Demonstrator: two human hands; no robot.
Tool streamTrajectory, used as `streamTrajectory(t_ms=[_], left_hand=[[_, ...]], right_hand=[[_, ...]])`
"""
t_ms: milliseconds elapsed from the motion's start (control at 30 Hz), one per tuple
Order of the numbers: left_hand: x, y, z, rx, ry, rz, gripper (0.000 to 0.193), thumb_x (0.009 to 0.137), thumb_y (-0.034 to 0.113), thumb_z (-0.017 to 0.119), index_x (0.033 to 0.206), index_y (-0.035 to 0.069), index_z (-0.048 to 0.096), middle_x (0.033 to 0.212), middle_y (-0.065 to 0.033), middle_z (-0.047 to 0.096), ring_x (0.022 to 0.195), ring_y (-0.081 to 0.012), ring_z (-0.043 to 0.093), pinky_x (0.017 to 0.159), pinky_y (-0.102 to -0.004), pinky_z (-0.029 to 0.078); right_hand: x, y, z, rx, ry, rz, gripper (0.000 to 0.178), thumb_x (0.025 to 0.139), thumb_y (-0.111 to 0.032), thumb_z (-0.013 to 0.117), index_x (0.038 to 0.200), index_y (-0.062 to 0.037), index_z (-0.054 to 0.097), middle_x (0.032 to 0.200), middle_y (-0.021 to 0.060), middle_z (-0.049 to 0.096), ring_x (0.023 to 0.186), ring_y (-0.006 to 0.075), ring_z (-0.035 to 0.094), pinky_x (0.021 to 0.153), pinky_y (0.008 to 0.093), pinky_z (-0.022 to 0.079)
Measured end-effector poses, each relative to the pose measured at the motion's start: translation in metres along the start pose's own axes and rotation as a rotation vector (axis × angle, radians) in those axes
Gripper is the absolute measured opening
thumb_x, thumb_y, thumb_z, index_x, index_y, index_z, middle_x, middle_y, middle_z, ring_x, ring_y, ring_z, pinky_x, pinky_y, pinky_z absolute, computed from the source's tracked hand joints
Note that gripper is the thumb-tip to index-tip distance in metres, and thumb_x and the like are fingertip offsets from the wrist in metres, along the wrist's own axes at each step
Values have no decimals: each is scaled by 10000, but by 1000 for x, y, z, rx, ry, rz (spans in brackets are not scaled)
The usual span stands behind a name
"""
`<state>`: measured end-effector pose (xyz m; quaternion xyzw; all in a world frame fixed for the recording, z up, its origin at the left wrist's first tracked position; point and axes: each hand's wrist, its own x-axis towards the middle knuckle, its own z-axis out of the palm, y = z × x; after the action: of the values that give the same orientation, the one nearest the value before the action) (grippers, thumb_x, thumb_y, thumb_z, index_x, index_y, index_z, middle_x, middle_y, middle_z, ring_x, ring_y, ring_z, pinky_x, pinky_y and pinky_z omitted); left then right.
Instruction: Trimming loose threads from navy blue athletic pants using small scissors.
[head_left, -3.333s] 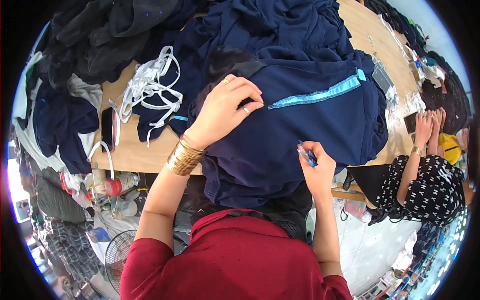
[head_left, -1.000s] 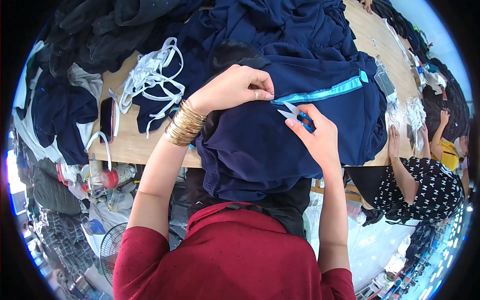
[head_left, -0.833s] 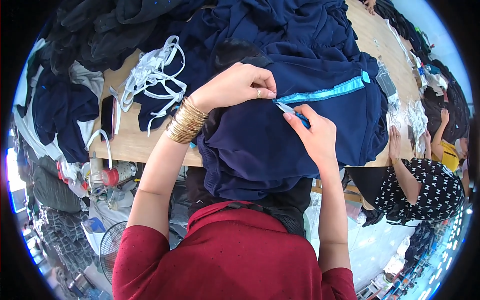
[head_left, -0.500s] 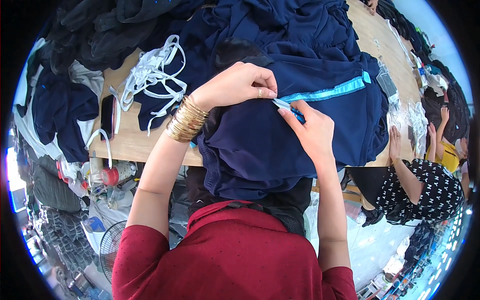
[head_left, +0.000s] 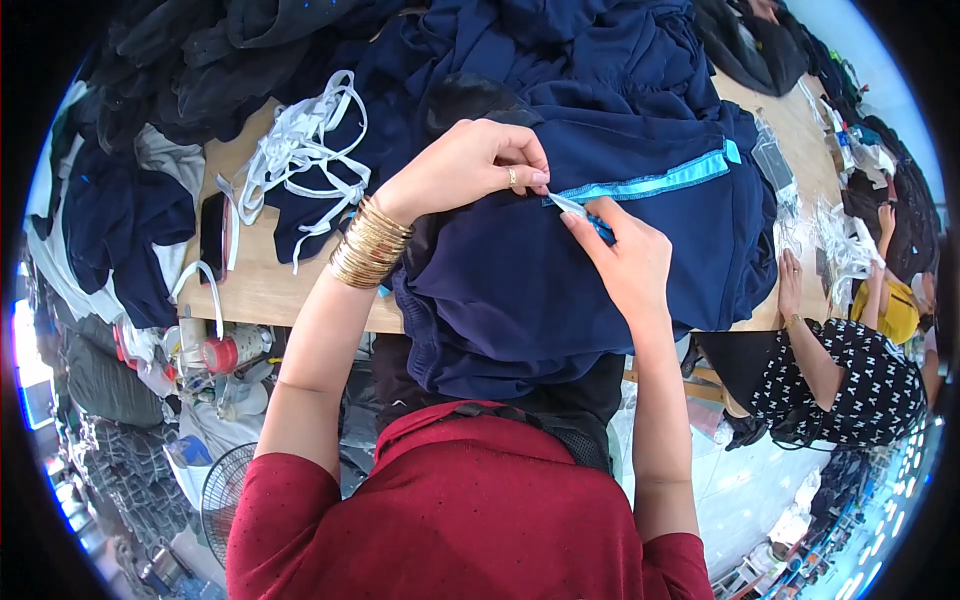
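A dark navy garment [head_left: 500, 280] lies heaped in front of me, with a shiny light-blue strip [head_left: 650, 182] running across it. My left hand [head_left: 490, 165], with gold bangles at its wrist, pinches thumb and forefinger together near the strip's left end; whatever is between them is too small to make out. In my right hand [head_left: 625, 250] are thread snips [head_left: 602, 228] with a blue handle. Their pale pointed tip reaches up-left to just below my left fingertips.
White tapes [head_left: 310, 145] lie tangled left of the garment, with a phone [head_left: 213, 238] beside them. Black cloth [head_left: 200, 60] is piled at the far left. Clear plastic bags [head_left: 775, 165] lie to the right, near a co-worker's hand [head_left: 790, 285] on the table [head_left: 300, 300].
My left hand has shifted slightly left. The snips' tip now points more steeply upward. At the far right, a dark garment has come over the table's far edge and white material has moved.
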<state>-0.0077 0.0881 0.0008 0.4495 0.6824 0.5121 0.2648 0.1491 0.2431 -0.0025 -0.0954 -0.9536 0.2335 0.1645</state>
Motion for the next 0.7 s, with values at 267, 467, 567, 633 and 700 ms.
streamTrajectory(t_ms=[267,467,567,633,700], left_hand=[[2,0,3,0,13,7,141,836,130,629,867,-8,632,744,-74,679,662,-107,625,644,-236,490],[3,1,3,37,25,14,135,832,130,634,866,0,639,728,-74,672,666,-112,626,640,-233,482],[-4,5,1,57,45,28,137,843,126,627,871,-9,627,781,-67,671,709,-98,620,666,-224,480],[-16,15,-3,108,44,6,138,854,122,621,873,-15,614,832,-57,667,762,-79,611,695,-217,476],[-47,25,-11,30,20,-23,123,851,125,626,843,3,612,765,-45,650,716,-71,607,655,-219,474]], right_hand=[[0,-1,-1,-57,35,-56,287,811,-352,647,753,-75,602,606,58,589,534,211,585,489,308,422],[5,-1,2,-84,33,-119,291,812,-356,642,747,-75,599,620,62,603,544,215,593,492,315,429],[7,-4,0,-71,35,-132,292,815,-360,637,759,-74,609,621,68,604,551,228,596,498,324,433],[4,-1,-9,-65,24,-83,294,814,-364,637,772,-74,618,630,74,608,562,236,602,505,325,438],[-5,12,-21,-47,24,49,295,809,-375,645,809,-80,638,654,90,617,589,256,613,531,322,454]])
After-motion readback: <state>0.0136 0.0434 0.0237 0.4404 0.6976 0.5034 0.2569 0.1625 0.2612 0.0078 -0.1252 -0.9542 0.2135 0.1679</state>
